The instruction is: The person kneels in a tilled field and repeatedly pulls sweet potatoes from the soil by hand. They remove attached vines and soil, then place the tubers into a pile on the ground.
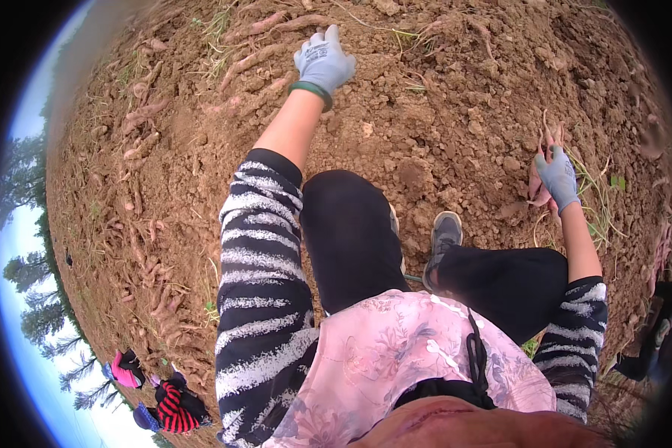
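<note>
My left hand, in a pale grey-blue work glove, reaches out over the soil with its thumb and fingers apart. A green bangle circles the wrist. Just beyond and to the left of it lie long sweet potatoes, partly dusted with earth. On the right, my right hand, gloved alike, is around a bunch of pinkish sweet potatoes. Their thin root ends point away from me between the thumb and fingers. The palm side of both hands is hidden.
Cloddy brown soil surrounds my shoes. Green vine stems lie beside my right hand. More sweet potatoes stretch in a row at left. Two people crouch at lower left; another person is partly visible at right.
</note>
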Action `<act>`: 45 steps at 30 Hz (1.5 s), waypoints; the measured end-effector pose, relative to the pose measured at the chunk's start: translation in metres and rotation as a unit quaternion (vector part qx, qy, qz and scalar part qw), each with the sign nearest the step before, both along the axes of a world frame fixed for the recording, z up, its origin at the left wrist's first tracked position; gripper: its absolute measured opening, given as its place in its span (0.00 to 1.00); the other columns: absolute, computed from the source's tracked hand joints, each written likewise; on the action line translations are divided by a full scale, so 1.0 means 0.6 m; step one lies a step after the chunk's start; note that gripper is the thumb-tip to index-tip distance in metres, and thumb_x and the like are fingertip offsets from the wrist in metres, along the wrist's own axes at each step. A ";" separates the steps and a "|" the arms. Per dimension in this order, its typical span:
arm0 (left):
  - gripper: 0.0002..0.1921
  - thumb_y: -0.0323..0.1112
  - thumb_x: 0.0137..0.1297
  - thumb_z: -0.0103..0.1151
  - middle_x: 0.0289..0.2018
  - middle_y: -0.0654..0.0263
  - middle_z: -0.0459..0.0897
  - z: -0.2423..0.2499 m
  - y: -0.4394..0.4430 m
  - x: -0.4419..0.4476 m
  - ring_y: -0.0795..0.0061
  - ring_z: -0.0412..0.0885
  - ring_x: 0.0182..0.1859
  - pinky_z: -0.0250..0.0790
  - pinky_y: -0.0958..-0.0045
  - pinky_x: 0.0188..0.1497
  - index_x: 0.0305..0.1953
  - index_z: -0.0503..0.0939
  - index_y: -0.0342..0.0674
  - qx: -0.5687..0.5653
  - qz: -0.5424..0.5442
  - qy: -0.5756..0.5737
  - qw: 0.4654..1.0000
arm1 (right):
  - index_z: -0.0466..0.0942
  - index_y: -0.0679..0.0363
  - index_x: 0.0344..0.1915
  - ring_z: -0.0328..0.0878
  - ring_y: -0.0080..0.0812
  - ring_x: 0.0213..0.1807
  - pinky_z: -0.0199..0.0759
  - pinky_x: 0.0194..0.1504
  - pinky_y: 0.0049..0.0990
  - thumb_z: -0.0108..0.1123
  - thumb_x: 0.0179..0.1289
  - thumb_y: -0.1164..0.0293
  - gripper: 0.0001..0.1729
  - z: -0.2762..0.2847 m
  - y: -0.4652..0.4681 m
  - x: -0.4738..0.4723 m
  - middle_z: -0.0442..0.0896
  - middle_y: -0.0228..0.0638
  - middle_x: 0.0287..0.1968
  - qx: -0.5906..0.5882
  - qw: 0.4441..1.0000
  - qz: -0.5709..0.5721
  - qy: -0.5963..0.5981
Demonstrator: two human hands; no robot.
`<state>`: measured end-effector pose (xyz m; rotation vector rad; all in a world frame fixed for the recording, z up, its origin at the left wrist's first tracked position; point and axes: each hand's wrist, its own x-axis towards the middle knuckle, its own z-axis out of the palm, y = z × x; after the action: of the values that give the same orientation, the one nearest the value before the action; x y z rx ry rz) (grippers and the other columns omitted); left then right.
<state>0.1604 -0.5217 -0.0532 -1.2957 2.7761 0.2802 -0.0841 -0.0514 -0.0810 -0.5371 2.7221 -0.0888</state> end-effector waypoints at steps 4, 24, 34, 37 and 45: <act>0.49 0.53 0.63 0.68 0.77 0.57 0.62 -0.083 -0.120 0.107 0.56 0.57 0.79 0.47 0.46 0.79 0.80 0.52 0.51 0.005 0.121 -0.129 0.984 | 0.79 0.62 0.59 0.84 0.48 0.55 0.75 0.59 0.38 0.63 0.63 0.50 0.32 0.028 -0.034 0.019 0.86 0.50 0.51 -0.046 0.996 0.045 -0.063; 0.13 0.40 0.75 0.64 0.36 0.70 0.82 0.171 0.053 0.068 0.83 0.74 0.33 0.66 0.79 0.35 0.48 0.79 0.36 0.327 0.018 0.507 0.798 | 0.74 0.64 0.63 0.79 0.54 0.60 0.73 0.61 0.44 0.65 0.66 0.54 0.33 0.218 -0.177 0.252 0.81 0.53 0.56 -0.283 0.931 0.230 -0.035; 0.17 0.37 0.72 0.62 0.38 0.63 0.79 0.126 0.307 -0.082 0.71 0.79 0.39 0.77 0.63 0.52 0.53 0.71 0.34 0.616 0.077 0.582 0.525 | 0.72 0.65 0.67 0.74 0.54 0.67 0.68 0.68 0.43 0.70 0.60 0.52 0.42 0.125 -0.181 0.223 0.77 0.56 0.65 -0.283 0.943 0.173 -0.013; 0.20 0.34 0.73 0.62 0.42 0.62 0.79 0.111 0.333 -0.086 0.69 0.80 0.43 0.79 0.56 0.56 0.60 0.69 0.34 0.657 0.076 0.590 0.463 | 0.77 0.64 0.58 0.79 0.52 0.62 0.72 0.62 0.42 0.72 0.59 0.56 0.33 0.115 -0.178 0.206 0.82 0.54 0.57 -0.342 0.921 0.186 0.013; 0.21 0.24 0.72 0.61 0.47 0.62 0.79 0.005 0.338 -0.090 0.68 0.81 0.48 0.79 0.54 0.60 0.63 0.68 0.40 0.712 0.124 0.566 0.397 | 0.79 0.59 0.54 0.86 0.50 0.47 0.78 0.47 0.43 0.67 0.64 0.55 0.25 0.121 -0.183 0.206 0.87 0.50 0.44 -0.208 0.962 0.178 -0.009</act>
<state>0.1066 -0.3186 -0.0505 -0.7433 0.9447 3.3543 0.0396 -0.1611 -0.0083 -1.1268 2.5453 -0.5750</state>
